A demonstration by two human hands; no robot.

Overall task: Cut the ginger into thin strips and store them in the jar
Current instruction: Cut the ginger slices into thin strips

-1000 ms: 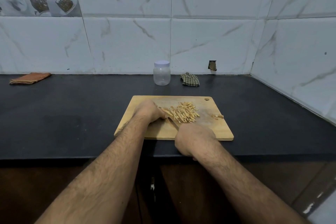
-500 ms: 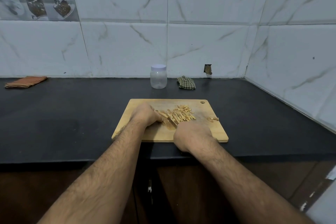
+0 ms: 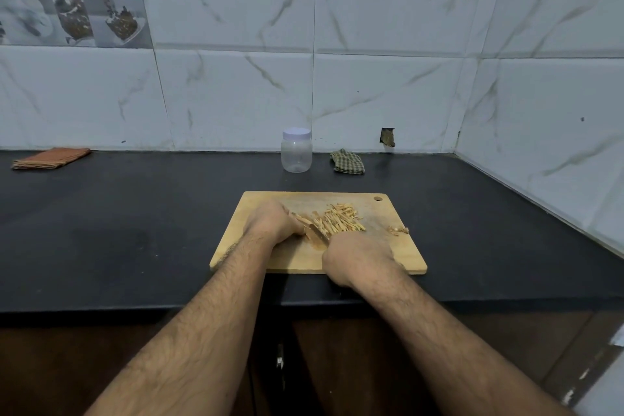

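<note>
A wooden cutting board (image 3: 398, 257) lies on the black counter. A pile of thin ginger strips (image 3: 342, 221) sits at its middle. My left hand (image 3: 271, 223) holds down ginger slices (image 3: 300, 218) at the pile's left side, fingers curled over them. My right hand (image 3: 358, 255) grips a knife; its blade (image 3: 317, 235) slants between the two hands, and the handle is hidden in my fist. A clear plastic jar (image 3: 296, 150) with a white lid on stands upright behind the board, near the wall.
A small scrap of ginger trimmings (image 3: 398, 230) lies at the board's right. A green checked cloth (image 3: 347, 162) sits right of the jar; an orange folded cloth (image 3: 50, 158) lies far left. Tiled walls close the back and right.
The camera view has shifted a little. Both hands stay at the same spot on the board, with the knife blade between them and the strip pile unchanged.
</note>
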